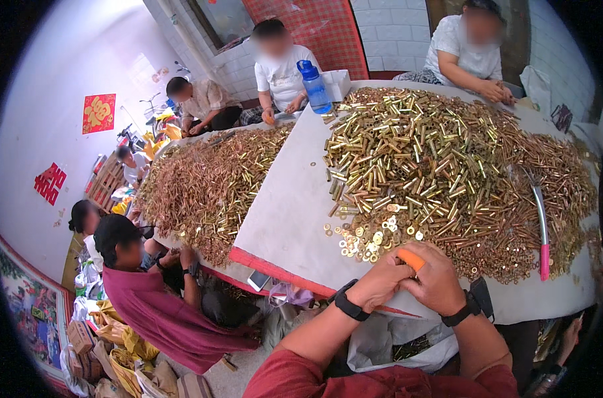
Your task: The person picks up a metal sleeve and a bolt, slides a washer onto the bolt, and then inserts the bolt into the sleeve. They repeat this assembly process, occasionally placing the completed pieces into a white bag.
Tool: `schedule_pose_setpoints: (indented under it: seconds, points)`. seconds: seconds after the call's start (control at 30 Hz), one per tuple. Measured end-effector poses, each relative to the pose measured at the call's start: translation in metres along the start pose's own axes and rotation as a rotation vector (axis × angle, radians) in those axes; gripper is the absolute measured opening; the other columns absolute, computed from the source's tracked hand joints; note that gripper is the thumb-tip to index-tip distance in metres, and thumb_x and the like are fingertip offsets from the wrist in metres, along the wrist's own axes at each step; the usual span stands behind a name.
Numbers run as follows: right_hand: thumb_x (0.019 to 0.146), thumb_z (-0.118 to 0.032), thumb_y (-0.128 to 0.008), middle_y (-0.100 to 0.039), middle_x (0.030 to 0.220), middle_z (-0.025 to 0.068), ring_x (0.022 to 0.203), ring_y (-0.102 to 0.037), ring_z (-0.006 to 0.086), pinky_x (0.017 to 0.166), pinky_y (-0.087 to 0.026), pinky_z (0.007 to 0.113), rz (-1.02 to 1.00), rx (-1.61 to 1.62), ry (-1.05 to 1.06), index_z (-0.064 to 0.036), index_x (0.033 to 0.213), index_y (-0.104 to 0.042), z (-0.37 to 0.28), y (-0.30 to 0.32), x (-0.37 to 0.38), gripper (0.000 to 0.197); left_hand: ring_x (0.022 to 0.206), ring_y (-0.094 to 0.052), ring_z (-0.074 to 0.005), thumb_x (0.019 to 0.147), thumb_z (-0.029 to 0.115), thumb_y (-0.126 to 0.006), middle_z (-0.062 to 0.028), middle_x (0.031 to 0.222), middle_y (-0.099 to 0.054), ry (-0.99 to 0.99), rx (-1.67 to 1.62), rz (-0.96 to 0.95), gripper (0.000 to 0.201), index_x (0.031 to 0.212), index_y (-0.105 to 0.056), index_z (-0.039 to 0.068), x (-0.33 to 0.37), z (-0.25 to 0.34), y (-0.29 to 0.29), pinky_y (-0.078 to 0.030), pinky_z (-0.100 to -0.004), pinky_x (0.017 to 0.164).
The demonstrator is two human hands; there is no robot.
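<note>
Where left hand [379, 282] meets right hand [435, 278]: fingers curled together; can't tell what they pinch.
Brass pieces [417, 156]: heaped just beyond, much seemingly left.
White bag [369, 341]: dark pieces [411, 347] inside, perhaps done.

The table [285, 205] (pale, red-edged) is carrying heaped tubes [414, 156] and washers [377, 237]. A bottle [316, 93] is standing beyond.

Seen from my remote station, flat, round, gold-toned washers [377, 237] lie loose and overlapping on the desk [281, 199] just beyond my left grip [381, 281]. Farther out, I see shiny metal tubes [407, 162] heaped at every angle; slender copper-coloured pieces [555, 167] spread beyond and right of my right grip [435, 277].
</note>
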State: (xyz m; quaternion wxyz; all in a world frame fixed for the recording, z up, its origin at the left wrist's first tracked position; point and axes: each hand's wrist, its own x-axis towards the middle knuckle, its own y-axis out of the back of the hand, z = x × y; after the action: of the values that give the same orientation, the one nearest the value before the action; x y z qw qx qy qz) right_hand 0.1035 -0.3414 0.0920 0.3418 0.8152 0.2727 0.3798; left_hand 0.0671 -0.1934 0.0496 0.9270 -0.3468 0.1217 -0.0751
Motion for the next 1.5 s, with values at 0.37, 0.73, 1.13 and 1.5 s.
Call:
schedule_pose_setpoints:
  seconds: [0.37,0.73,1.13,1.5]
  points:
    - [0.068,-0.018,-0.077,-0.060,0.120,0.0129,0.110,-0.057,0.0336,0.100,-0.044,0.043,0.074,0.020,0.044,-0.0067,0.120,-0.062,0.012,-0.002,-0.004,0.055,0.067,-0.057,-0.0073,0.080,0.003,-0.061,0.0005,0.085,-0.061,0.078,0.112,0.022,0.028,0.108,-0.060,0.005,0.006,-0.015,0.017,-0.044,-0.0189,0.057]
    - [0.069,-0.019,-0.078,-0.059,0.123,0.0073,0.112,-0.057,0.0279,0.099,-0.046,0.039,0.095,0.110,0.031,-0.0093,0.120,-0.062,0.025,-0.020,0.000,0.055,0.100,-0.063,-0.0163,0.088,0.004,-0.066,-0.0057,0.111,-0.063,0.060,0.002,0.077,0.032,0.118,-0.056,0.003,-0.001,0.005,0.012,-0.052,-0.0273,0.084]
    - [0.081,-0.014,-0.066,-0.063,0.097,0.0118,0.093,-0.060,0.0298,0.079,-0.047,0.039,0.016,-0.380,-0.375,-0.0079,0.101,-0.064,0.079,0.021,-0.019,0.021,0.072,-0.062,-0.0122,0.092,0.005,-0.062,-0.0087,0.097,-0.068,-0.031,0.269,0.267,0.025,0.115,-0.057,-0.001,0.001,0.022,0.016,-0.052,-0.0244,0.059]
    - [0.088,-0.022,-0.065,-0.061,0.064,0.0131,0.061,-0.063,0.0318,0.054,-0.046,0.039,0.085,0.436,-0.524,-0.0064,0.103,-0.060,0.036,-0.006,-0.008,0.022,0.075,-0.066,-0.0148,0.093,0.005,-0.061,-0.0089,0.095,-0.066,-0.058,0.053,0.225,0.032,0.123,-0.055,-0.002,0.000,0.028,0.023,-0.057,-0.0238,0.062]
